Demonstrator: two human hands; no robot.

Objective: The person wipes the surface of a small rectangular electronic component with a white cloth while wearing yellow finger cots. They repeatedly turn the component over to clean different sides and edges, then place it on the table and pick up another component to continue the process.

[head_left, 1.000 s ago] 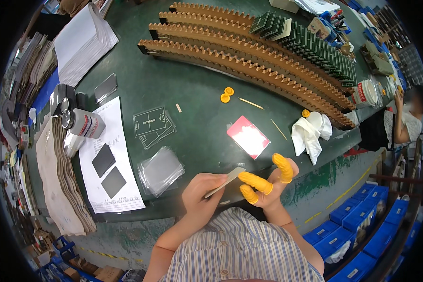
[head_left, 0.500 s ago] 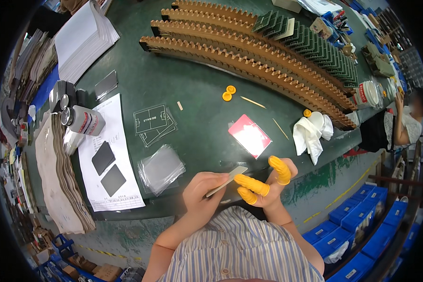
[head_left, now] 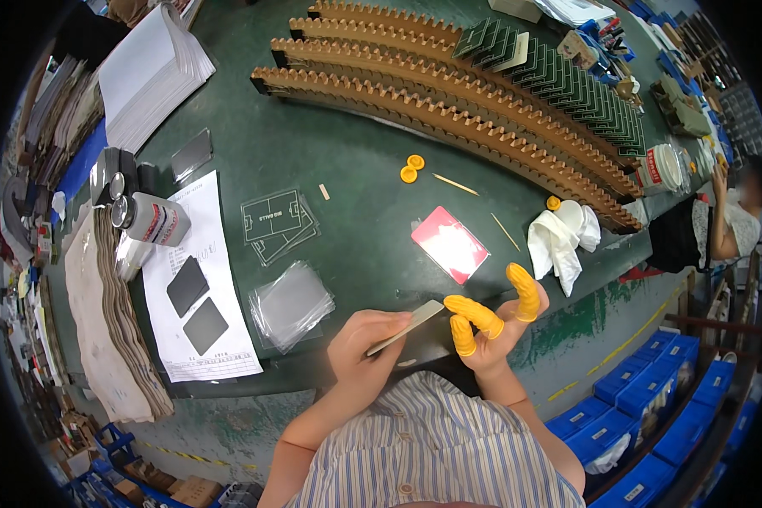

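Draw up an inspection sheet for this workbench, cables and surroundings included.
Surface: green tabletop, partly covered by a white printed sheet.
Pieces: pale flat piece in hand; pink card and clear sheets lying flat; green cards standing in slotted brown racks.
Clutter: two sticks, rolled yellow caps, crumpled white cloth.
Left hand: pinches that piece.
Right hand: nothing held; yellow finger covers on.
Cables: nothing seen.
Surroundings: blue bins and another person at right.

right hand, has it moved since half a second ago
Yes: judged against the pink card, the right hand and its yellow finger covers have shifted to the right and slightly up the picture.
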